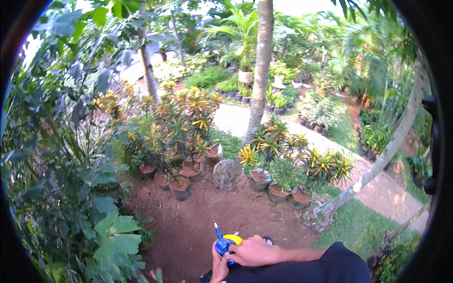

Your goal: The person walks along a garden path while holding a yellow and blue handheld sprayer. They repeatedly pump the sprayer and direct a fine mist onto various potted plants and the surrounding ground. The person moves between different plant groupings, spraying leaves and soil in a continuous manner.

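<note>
Low in the view I hold a pressure pump sprayer with a yellow bottle [233, 239] and a blue head [223, 246]. Its blue nozzle [218, 231], tipped in a pale colour, points away from me. My left hand [220, 265] wraps the near left side of the sprayer, just below the head. Across from the right comes my right hand [253, 251], its fingers closed on the near right of the blue head. The two hands hide much of the bottle. Bare brown soil [212, 212] lies beyond the sprayer.
Bagged croton plants [180, 184] stand ahead on the left, with more plant bags [260, 180] right of a tree trunk [262, 70]. A slanting trunk [375, 166] rises at right beside a paved path [382, 187]. Large-leaved foliage [116, 237] crowds the left.
</note>
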Tool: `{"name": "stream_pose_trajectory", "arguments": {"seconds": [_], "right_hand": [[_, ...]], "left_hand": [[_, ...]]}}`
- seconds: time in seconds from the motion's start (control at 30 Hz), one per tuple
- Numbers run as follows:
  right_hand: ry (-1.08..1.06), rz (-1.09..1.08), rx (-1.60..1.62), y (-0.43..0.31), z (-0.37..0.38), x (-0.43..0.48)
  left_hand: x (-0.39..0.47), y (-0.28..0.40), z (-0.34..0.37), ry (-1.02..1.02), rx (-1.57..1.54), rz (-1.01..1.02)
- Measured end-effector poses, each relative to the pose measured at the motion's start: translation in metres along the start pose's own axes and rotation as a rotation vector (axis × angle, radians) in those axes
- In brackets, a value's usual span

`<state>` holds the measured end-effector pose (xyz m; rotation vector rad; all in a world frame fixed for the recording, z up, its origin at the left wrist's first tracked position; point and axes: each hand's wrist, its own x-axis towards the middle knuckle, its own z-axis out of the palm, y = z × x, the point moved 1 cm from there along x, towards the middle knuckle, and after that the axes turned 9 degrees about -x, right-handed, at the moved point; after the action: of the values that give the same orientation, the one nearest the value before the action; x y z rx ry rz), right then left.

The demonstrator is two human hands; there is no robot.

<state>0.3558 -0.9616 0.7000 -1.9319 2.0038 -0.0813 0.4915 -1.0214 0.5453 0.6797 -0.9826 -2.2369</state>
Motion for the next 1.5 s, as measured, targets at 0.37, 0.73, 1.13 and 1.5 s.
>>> {"name": "stream_pose_trajectory", "arguments": {"seconds": [0.37, 0.73, 1.13, 1.5], "right_hand": [[0.265, -0.231, -0.057, -0.017, -0.001, 0.067], [0.351, -0.269, -0.003, -0.047, 0.008, 0.093], [0.369, -0.461, 0.089, -0.067, -0.057, 0.094], [0.123, -0.442, 0.078, -0.061, -0.072, 0.097]], "left_hand": [[-0.016, -0.02, -0.01, -0.052, 0.011, -0.057], [-0.022, -0.005, -0.024, -0.077, -0.116, -0.028], [-0.035, 0.022, 0.0, 0.1, -0.042, 0.01], [-0.028, 0.021, -0.004, 0.104, -0.043, 0.051]]}}
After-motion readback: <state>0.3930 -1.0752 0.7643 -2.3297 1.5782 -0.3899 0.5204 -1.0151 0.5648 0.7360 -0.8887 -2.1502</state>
